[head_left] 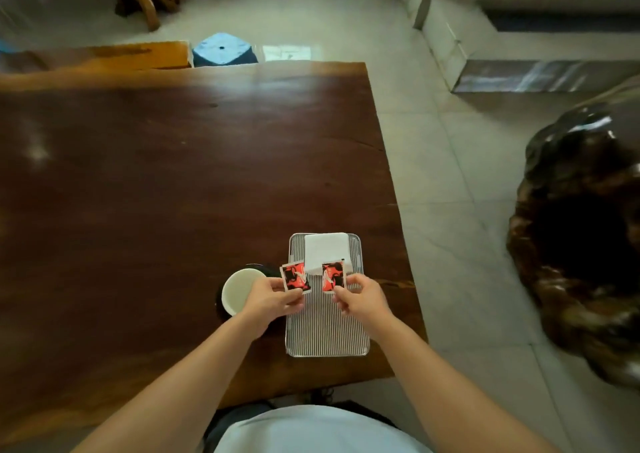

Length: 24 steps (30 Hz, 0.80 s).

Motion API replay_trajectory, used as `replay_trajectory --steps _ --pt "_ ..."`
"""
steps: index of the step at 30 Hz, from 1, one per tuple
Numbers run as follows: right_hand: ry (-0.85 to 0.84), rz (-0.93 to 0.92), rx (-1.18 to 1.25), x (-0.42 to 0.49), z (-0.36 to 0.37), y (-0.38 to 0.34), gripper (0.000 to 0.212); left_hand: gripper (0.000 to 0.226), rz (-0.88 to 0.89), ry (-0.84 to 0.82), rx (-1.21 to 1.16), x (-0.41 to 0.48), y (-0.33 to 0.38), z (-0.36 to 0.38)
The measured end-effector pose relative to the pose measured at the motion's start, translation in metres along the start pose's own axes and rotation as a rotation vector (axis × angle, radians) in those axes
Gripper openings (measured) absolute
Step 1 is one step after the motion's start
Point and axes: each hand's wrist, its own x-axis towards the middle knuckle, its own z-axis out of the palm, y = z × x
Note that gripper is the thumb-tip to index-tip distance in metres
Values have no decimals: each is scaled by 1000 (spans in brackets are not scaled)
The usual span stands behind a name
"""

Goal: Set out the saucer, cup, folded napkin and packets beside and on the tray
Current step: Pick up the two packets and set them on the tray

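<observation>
Over the tray (327, 331), left grip (273, 297) pinching 1 packet (295, 278), right grip (360, 297) pinching another packet (333, 277)

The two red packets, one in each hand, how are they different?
The left packet is pinched by the left hand and hangs over the tray's left edge, next to the cup. The right packet is pinched by the right hand, over the tray, overlapping the white napkin. The left one tilts more. Both are small, red and black, and not yet put down.

A dark wooden slab table (166, 189) stands on pale floor tiles (450, 182). A blue stool (223, 49) sits beyond it. A glossy carved root seat (581, 245) stands right.
</observation>
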Motion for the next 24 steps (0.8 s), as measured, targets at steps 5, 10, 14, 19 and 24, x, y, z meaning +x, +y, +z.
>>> replay_trajectory --steps 5,10,14,19,24 --pt "40 73 55 2 -16 22 4 13 -31 -30 71 12 -25 18" --pt "41 186 84 10 -18 45 7 17 -98 -4 86 20 -49 26" --pt "36 263 112 19 -11 59 8 15 -158 26 124 31 -66 30" --pt "80 319 113 29 -2 69 7 18 -184 33 168 43 -77 34" --pt "153 374 -20 38 4 73 2 20 -139 34 269 44 -71 38"
